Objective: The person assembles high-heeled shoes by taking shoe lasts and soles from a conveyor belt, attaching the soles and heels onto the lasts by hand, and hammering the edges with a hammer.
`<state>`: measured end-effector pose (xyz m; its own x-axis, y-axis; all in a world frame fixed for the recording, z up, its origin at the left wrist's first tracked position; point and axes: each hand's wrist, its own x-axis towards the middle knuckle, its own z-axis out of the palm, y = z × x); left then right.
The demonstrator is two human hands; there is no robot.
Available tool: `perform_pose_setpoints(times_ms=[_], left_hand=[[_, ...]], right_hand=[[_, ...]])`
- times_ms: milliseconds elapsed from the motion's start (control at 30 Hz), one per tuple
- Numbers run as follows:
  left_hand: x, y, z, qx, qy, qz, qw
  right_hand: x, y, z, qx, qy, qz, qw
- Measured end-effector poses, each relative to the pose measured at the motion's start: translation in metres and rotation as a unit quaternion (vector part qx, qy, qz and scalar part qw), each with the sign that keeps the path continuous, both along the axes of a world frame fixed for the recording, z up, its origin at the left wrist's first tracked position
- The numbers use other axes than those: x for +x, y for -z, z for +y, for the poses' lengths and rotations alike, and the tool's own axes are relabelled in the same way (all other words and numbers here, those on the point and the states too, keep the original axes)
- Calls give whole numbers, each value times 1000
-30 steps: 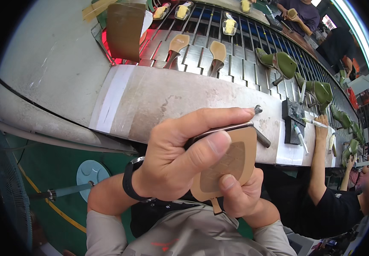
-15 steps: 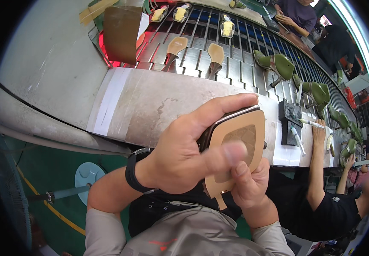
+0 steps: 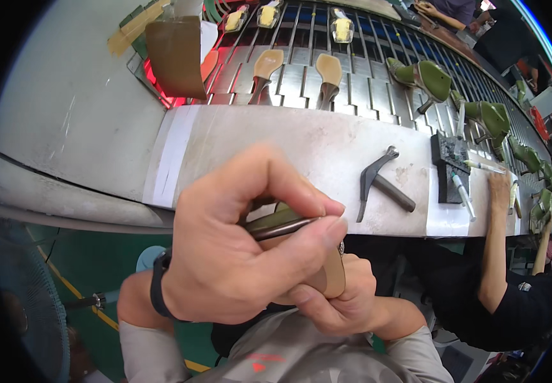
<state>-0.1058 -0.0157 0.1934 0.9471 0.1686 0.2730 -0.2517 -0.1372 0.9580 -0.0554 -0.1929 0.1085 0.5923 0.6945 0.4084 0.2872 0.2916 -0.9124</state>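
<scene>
Head view: a green shoe with a tan sole and a dark, glossy edge (image 3: 272, 222) is being held in both hands, in front of the person's body and by the near edge of a pale, stained counter (image 3: 244, 134). Its green surface is being shown only as a narrow strip along the dark band, most of the shoe being covered by the left hand (image 3: 234, 255). Beyond the left thumb, the smooth, matte tan sole (image 3: 334, 276) is being exposed at a rounded end, with a small glinting detail being visible at its rim. The left fingers are being kept nearly together at the tips, clamped over the shoe's edge with the thumb opposite. The right fingers are being curled around the tan end from below, the thumb of the right hand (image 3: 340, 303) being pressed against it. A dark metal hammer with a cylindrical handle (image 3: 395, 193) is being supported by the counter, just beyond the hands, and a black, rough-surfaced block (image 3: 443, 167) is being seen farther right.
</scene>
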Motion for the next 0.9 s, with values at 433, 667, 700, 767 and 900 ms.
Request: perform_pose_setpoints(times_ms=[433, 667, 700, 767, 900], left_hand=[[83, 105, 35, -89, 179, -100, 975], [92, 109, 15, -7, 147, -84, 986], [90, 108, 15, -13, 155, -74, 985], [90, 110, 15, -20, 163, -63, 984], [93, 112, 16, -12, 159, -105, 982]], right_hand=[[68, 17, -6, -40, -69, 248, 966], [71, 35, -5, 20, -8, 230, 973], [73, 37, -6, 23, -20, 224, 974], [76, 40, -9, 26, -33, 219, 975], [76, 43, -9, 39, -43, 234, 971]])
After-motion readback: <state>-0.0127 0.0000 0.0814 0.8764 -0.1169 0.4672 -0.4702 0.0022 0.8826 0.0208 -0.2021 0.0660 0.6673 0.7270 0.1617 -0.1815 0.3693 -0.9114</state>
